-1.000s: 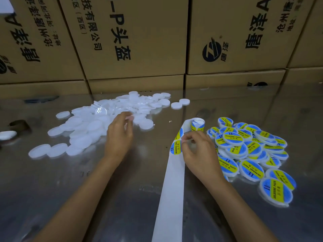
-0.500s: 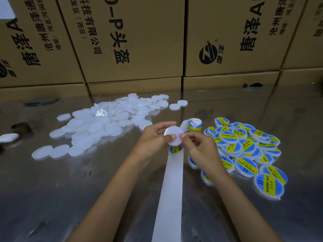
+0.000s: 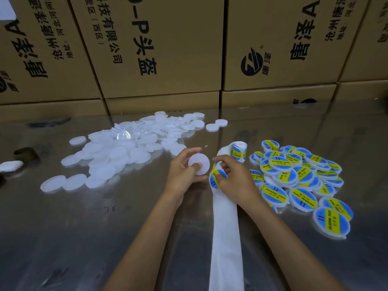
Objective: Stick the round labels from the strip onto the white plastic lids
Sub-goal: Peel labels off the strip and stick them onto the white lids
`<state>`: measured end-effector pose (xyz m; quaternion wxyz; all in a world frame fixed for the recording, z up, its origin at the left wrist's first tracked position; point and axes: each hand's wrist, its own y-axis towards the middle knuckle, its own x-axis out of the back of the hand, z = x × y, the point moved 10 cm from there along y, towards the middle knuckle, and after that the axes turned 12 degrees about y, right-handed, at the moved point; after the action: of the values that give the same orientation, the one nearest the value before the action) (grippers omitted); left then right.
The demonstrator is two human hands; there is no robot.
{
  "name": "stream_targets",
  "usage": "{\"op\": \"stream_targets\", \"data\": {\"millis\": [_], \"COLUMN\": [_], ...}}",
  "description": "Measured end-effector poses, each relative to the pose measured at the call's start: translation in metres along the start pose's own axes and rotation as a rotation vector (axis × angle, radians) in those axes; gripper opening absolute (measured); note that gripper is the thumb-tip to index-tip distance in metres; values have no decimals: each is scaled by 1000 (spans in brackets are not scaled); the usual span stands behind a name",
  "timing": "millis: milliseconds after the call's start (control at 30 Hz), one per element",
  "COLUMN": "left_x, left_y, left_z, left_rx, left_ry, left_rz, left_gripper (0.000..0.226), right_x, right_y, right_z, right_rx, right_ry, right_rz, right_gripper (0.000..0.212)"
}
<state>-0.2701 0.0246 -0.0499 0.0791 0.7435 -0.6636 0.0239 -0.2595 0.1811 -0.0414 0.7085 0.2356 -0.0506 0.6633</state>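
My left hand (image 3: 182, 173) holds one plain white lid (image 3: 199, 163) upright between thumb and fingers, just above the shiny table. Right beside it, my right hand (image 3: 235, 181) pinches a round blue-and-yellow label (image 3: 216, 178) that curls up off the white backing strip (image 3: 225, 238). The strip runs from the near edge up to a small roll (image 3: 238, 152) behind my right hand. A heap of bare white lids (image 3: 117, 156) lies to the left. Labelled lids (image 3: 298, 181) are piled to the right.
Brown cardboard boxes (image 3: 159, 51) form a wall along the back of the reflective metal table (image 3: 84, 227). Two single lids (image 3: 216, 125) lie apart near the boxes. A white object (image 3: 10, 165) and a dark ring (image 3: 26, 153) sit at the far left.
My left hand took a white lid from the heap and brought it to the middle. My right hand has lifted a label off the strip beside the lid.
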Motion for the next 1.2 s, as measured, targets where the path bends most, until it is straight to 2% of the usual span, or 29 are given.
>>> {"op": "stream_targets", "data": {"millis": [200,467,633,933,1033,1100,1200], "left_x": [-5,-17,-24,-17,-15,-15,-12], "left_y": [-6,-17,-18,-15,-14,-13,-12], "left_z": [-4,0,9,12,13,13,14], "left_rx": [-4,27,99,152,148,141,119], "left_ry": [-118,-55,-143,-189,-180,-163,-82], "left_rz": [25,142,215,152,140,135,97], "left_gripper": [36,50,52,53,55,57,57], "right_x": [13,15,14,13,14,14,15], "right_y": [-12,-21,-24,-31,-35,-36,-34], "right_z": [2,21,23,42,50,54,52], "right_rx": [-12,129,174,409,464,472,373], "right_ry": [290,329,273,-88,-124,-68,189], "right_rz": [18,102,121,53,19,11,67], "right_gripper": [28,26,26,22,20,20,19]}}
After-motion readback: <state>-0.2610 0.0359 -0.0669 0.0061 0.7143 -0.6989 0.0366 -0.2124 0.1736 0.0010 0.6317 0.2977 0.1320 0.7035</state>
